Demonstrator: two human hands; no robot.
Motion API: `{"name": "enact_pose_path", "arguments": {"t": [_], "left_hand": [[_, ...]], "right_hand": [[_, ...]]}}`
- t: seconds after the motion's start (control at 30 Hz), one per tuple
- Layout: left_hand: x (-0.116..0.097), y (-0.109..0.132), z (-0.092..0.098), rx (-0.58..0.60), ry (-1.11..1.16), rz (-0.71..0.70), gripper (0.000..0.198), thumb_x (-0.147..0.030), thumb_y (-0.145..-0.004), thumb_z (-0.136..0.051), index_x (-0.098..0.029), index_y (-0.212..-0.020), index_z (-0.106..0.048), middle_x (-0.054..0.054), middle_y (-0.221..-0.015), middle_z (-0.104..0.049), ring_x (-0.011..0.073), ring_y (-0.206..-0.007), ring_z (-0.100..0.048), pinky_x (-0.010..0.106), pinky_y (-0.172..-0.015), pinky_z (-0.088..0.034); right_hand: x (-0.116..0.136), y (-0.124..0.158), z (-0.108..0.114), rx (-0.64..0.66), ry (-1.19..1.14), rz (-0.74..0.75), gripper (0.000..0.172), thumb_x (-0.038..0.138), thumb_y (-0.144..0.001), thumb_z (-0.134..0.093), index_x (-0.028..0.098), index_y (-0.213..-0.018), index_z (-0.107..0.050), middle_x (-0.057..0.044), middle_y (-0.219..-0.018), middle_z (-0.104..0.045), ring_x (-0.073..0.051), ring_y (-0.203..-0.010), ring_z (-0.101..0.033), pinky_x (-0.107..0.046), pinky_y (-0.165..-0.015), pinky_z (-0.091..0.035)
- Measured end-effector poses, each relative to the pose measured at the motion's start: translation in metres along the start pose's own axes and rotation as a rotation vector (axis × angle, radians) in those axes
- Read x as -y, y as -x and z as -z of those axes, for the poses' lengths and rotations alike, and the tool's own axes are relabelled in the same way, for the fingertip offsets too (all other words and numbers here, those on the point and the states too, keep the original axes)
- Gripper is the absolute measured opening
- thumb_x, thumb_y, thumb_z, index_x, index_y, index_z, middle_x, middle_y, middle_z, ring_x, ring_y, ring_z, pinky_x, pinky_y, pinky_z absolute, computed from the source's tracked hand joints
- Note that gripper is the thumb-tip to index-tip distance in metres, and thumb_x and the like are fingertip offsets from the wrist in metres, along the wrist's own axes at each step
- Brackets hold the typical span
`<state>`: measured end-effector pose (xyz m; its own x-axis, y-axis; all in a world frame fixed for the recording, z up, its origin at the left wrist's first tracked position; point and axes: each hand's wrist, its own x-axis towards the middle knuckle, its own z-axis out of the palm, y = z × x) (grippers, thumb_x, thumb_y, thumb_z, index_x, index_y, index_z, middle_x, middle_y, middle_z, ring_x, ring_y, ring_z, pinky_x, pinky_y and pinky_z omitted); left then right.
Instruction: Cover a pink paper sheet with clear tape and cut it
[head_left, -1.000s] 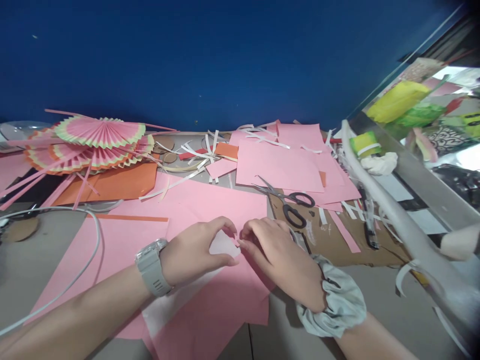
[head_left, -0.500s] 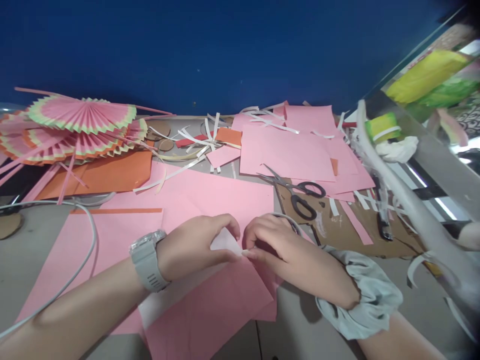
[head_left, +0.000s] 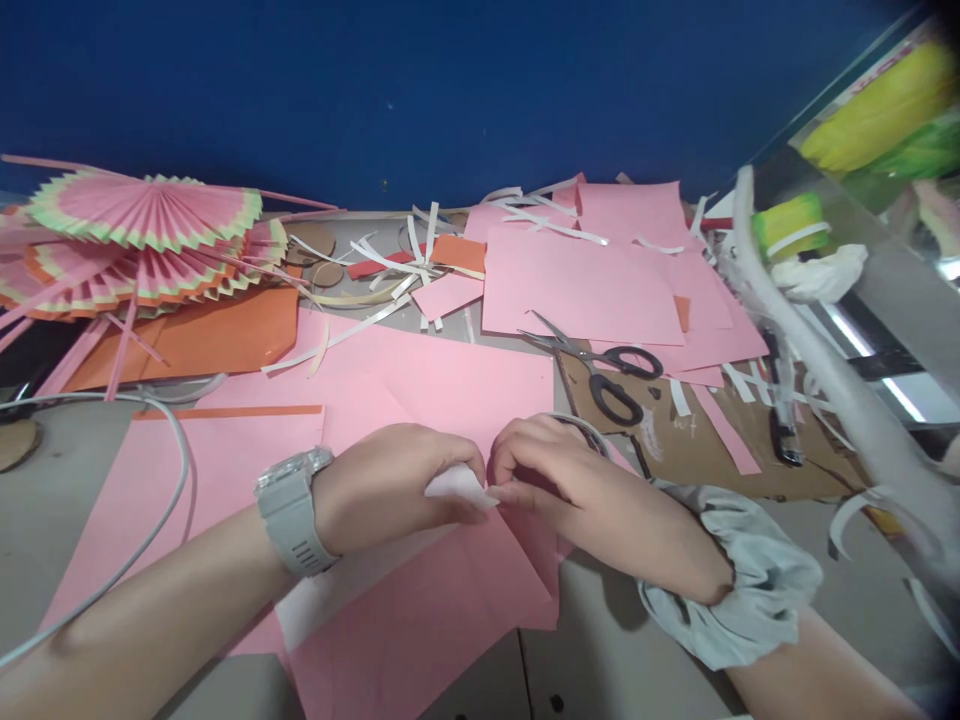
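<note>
Between my two hands is a small curved piece of white paper. My left hand, with a grey watch at the wrist, is closed around it, thumb below and fingers above. My right hand pinches the right tip of the same piece between thumb and finger; a pale scrunchie sits on that wrist. Under both hands lies a folded pink paper sheet, with a whitish band along its upper left side. More pink paper spreads flat beneath it.
Black-handled scissors lie just beyond my right hand, on cardboard. Pink sheets and white strips are at the back. Pleated paper fans stand at left, near a pale cable. A blue partition rises behind.
The view has shifted slightly. The white paper between my hands has tilted and looks narrower. Both hands keep their hold in nearly the same place.
</note>
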<state>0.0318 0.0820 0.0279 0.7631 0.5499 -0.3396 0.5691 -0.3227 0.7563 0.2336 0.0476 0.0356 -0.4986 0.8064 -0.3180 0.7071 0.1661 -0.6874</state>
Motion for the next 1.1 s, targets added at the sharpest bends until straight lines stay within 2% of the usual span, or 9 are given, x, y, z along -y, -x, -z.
{"name": "enact_pose_path", "arguments": {"t": [0.33, 0.6, 0.8, 0.9, 1.03, 1.1], "left_hand": [[-0.0001, -0.0018, 0.0022, 0.072, 0.036, -0.059, 0.011, -0.032, -0.084, -0.055, -0.024, -0.082, -0.062, -0.01, -0.072, -0.062, 0.0071, -0.065, -0.054, 0.019, -0.057, -0.031], [-0.0003, -0.0015, 0.002, 0.076, 0.053, -0.079, 0.01, -0.027, -0.084, -0.054, -0.023, -0.08, -0.063, -0.009, -0.071, -0.062, 0.0073, -0.063, -0.053, 0.019, -0.058, -0.032], [-0.0024, 0.0009, -0.0005, 0.01, 0.06, -0.042, 0.008, -0.023, -0.08, -0.053, -0.022, -0.079, -0.061, -0.007, -0.071, -0.062, 0.0095, -0.063, -0.052, 0.021, -0.057, -0.031], [-0.0024, 0.0017, -0.0029, -0.012, 0.094, -0.009, 0.012, -0.029, -0.08, -0.055, -0.024, -0.086, -0.064, -0.006, -0.078, -0.065, 0.0117, -0.07, -0.057, 0.021, -0.062, -0.035], [0.0004, 0.0015, -0.0046, -0.062, 0.14, 0.017, 0.013, -0.035, -0.08, -0.058, -0.024, -0.081, -0.063, -0.006, -0.08, -0.066, 0.0131, -0.075, -0.058, 0.022, -0.068, -0.038], [0.0018, 0.0017, -0.0046, -0.09, 0.168, 0.033, 0.013, -0.036, -0.079, -0.06, -0.024, -0.081, -0.061, -0.007, -0.081, -0.065, 0.0129, -0.075, -0.058, 0.022, -0.067, -0.039]], "right_hand": [[-0.0039, -0.0001, -0.0049, -0.034, -0.027, 0.052, 0.02, 0.036, -0.092, -0.044, 0.022, -0.079, -0.052, 0.002, -0.085, -0.055, -0.014, -0.088, -0.046, -0.031, -0.084, -0.033], [-0.0039, -0.0011, -0.0062, -0.041, -0.015, 0.049, 0.021, 0.039, -0.091, -0.045, 0.022, -0.08, -0.052, 0.002, -0.085, -0.056, -0.015, -0.087, -0.047, -0.031, -0.082, -0.034], [-0.0013, 0.0002, -0.002, -0.07, -0.03, 0.044, 0.02, 0.037, -0.091, -0.044, 0.022, -0.082, -0.055, 0.0, -0.089, -0.057, -0.016, -0.091, -0.049, -0.033, -0.086, -0.034], [0.0005, 0.0004, -0.002, -0.094, 0.019, 0.089, 0.021, 0.033, -0.093, -0.041, 0.022, -0.082, -0.056, -0.001, -0.089, -0.057, -0.017, -0.092, -0.05, -0.036, -0.087, -0.033], [0.0042, -0.0001, -0.0078, -0.155, 0.141, 0.09, 0.027, 0.024, -0.094, -0.035, 0.021, -0.08, -0.058, -0.003, -0.088, -0.059, -0.019, -0.094, -0.05, -0.039, -0.087, -0.033], [0.0054, 0.0002, -0.0103, -0.211, 0.143, 0.08, 0.024, 0.023, -0.094, -0.035, 0.023, -0.09, -0.058, -0.003, -0.091, -0.06, -0.019, -0.096, -0.051, -0.038, -0.088, -0.033]]}}
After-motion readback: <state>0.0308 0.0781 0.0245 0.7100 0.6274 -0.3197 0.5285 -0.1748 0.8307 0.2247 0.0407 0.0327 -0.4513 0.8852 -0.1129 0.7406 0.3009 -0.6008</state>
